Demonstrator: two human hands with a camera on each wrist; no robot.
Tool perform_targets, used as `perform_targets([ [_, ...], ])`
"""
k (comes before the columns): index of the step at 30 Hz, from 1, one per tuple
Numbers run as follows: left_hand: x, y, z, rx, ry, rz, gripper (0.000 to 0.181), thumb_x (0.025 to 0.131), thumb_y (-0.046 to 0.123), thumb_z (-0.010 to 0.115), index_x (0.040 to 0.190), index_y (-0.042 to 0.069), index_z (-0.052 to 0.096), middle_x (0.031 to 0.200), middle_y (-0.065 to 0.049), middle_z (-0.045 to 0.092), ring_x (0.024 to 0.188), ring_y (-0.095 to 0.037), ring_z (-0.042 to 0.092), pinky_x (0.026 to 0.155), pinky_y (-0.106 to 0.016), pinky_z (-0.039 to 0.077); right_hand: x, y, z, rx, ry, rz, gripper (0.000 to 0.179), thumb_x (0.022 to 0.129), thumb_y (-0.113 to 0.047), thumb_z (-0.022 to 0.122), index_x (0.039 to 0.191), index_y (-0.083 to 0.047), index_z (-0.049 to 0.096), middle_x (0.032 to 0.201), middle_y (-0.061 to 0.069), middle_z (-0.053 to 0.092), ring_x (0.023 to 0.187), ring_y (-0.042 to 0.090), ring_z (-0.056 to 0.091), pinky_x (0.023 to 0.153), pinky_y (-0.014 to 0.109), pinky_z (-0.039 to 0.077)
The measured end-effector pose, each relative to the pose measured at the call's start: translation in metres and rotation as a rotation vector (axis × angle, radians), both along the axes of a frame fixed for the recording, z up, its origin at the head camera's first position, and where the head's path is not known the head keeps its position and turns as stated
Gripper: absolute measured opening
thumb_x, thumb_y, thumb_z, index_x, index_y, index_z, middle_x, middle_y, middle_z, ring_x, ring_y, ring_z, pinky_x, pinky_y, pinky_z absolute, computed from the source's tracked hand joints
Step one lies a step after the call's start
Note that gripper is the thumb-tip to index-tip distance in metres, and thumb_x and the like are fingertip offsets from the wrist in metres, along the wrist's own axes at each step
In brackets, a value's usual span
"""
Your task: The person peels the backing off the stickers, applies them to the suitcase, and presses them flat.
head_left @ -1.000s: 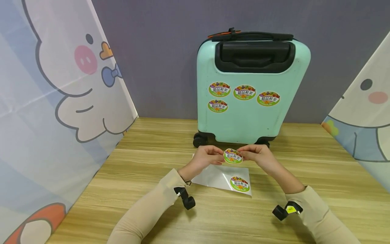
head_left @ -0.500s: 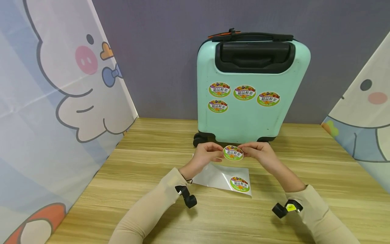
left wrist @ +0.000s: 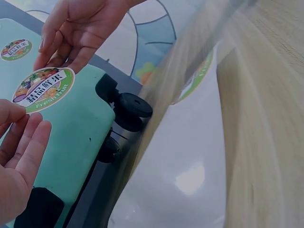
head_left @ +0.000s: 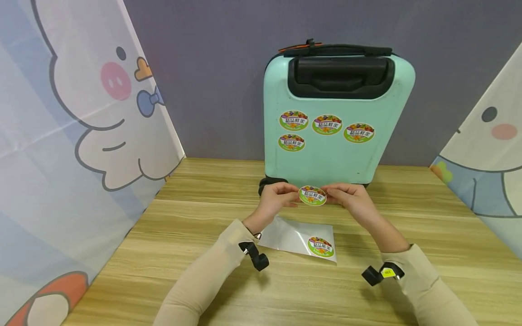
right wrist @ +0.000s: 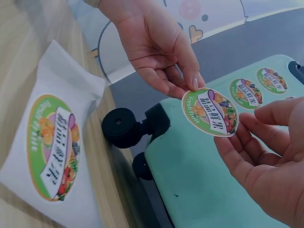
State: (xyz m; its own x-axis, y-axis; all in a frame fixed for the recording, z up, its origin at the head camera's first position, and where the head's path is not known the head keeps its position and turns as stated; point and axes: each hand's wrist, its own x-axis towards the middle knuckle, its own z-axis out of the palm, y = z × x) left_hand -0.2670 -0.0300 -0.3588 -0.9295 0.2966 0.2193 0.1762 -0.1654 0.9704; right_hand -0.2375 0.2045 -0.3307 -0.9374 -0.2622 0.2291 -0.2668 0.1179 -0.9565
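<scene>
Between both hands an oval fruit sticker [head_left: 312, 195] is held up, its printed face toward the head camera. My left hand [head_left: 277, 201] pinches its left edge between thumb and fingers. At the opposite edge my right hand [head_left: 350, 201] pinches it the same way, as the right wrist view shows with the held sticker [right wrist: 210, 112]. Behind it stands a mint-green suitcase [head_left: 322, 165] bearing several matching stickers [head_left: 327, 124] on its upper front. Below the hands lies a white backing sheet [head_left: 285, 234] with one sticker [head_left: 321, 247] at its right end.
The suitcase's black wheel [head_left: 267, 183] rests on the wooden table [head_left: 195, 213]. A grey wall [head_left: 204, 90] rises behind the suitcase, and cartoon-printed panels [head_left: 94, 149] flank the table on both sides.
Both hands have moved the held sticker up and away from the backing sheet, toward the lower front of the suitcase. The sheet and the suitcase have stayed in place.
</scene>
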Motion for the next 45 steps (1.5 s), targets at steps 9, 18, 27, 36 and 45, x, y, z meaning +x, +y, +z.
perform_targets([
  [9,-0.006,0.005,0.006,0.044,0.013,0.049,0.016,0.091,-0.006,0.067,0.105,-0.013,0.069,0.086,-0.009,0.071,0.075,-0.013,0.070,0.073,-0.036,0.060,-0.004,0.001,0.007,-0.066,0.033,-0.029,0.021,0.102,-0.009,0.057,0.109,0.005,0.071,0.105,0.001,0.071,0.093,0.010,0.069,0.088,0.028,0.055],
  [18,-0.008,0.011,0.016,0.086,0.012,0.065,0.020,0.091,-0.006,0.067,0.110,-0.014,0.069,0.097,-0.018,0.073,0.083,-0.020,0.072,0.075,-0.037,0.060,-0.007,0.003,0.011,-0.213,0.095,0.044,0.018,0.102,-0.004,0.055,0.102,-0.004,0.073,0.106,0.005,0.069,0.100,0.014,0.067,0.091,0.026,0.053],
  [27,-0.010,0.014,0.020,0.075,0.035,0.043,0.022,0.093,-0.004,0.066,0.114,-0.010,0.069,0.105,-0.019,0.072,0.097,-0.031,0.070,0.075,-0.036,0.060,-0.009,0.003,0.016,-0.267,0.129,0.061,0.019,0.102,-0.003,0.054,0.104,-0.004,0.073,0.108,0.004,0.070,0.104,0.014,0.067,0.094,0.025,0.051],
  [36,-0.010,0.015,0.024,0.017,0.060,0.053,0.029,0.092,-0.005,0.065,0.121,-0.006,0.068,0.111,-0.019,0.070,0.102,-0.028,0.067,0.076,-0.035,0.060,-0.009,0.002,0.022,-0.277,0.161,0.058,0.019,0.102,-0.004,0.054,0.106,-0.005,0.073,0.110,0.003,0.069,0.108,0.015,0.064,0.097,0.025,0.049],
  [45,-0.013,0.015,0.026,-0.018,0.054,0.019,0.041,0.091,-0.005,0.065,0.132,0.000,0.063,0.127,-0.015,0.064,0.112,-0.027,0.063,0.076,-0.031,0.059,-0.010,0.002,0.025,-0.259,0.169,0.027,0.018,0.102,-0.006,0.056,0.108,-0.005,0.072,0.112,0.001,0.069,0.110,0.016,0.063,0.098,0.023,0.048],
])
